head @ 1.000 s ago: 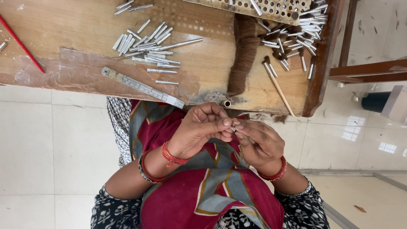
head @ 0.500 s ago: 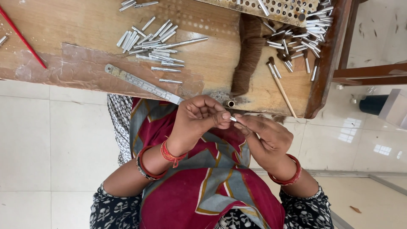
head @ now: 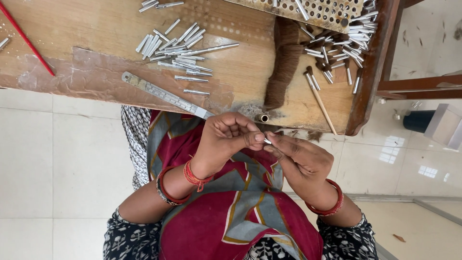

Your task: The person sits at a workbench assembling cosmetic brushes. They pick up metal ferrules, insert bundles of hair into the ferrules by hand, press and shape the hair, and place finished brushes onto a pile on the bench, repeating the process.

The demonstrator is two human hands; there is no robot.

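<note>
Metal tube (head: 267,141), small and silvery, sits pinched between the two hands just below the near edge of the wooden table (head: 72,29), over the person's lap. The left hand (head: 228,139) has its fingers curled in tight, thumb and forefinger closed on one end of the tube. The right hand (head: 301,161) meets it from the other side, its fingertips closed on the same tube, the rest of its fingers loosely bent. Only a short bit of the tube shows between the fingertips, so its full length cannot be told.

Both wrists carry red bangles (head: 192,177). Beneath the hands lies a red, grey and gold cloth (head: 231,212) across the lap.

On the table, straight above the hands, a bundle of brown hair (head: 284,62) lies along the wood, with a short open metal ring (head: 263,117) at the table edge just below its tip. Left of the bundle a loose heap of silver tubes (head: 178,48) is scattered, and a metal ruler (head: 166,95) lies slantwise near the table edge below that heap. A red stick (head: 26,38) lies at the far left of the table. Right of the bundle there is a second heap of tubes (head: 344,45), some with brown tufts in them, beside a thin wooden stick (head: 323,107). A perforated metal tray (head: 317,9) stands at the far edge of the table above this heap.
</note>
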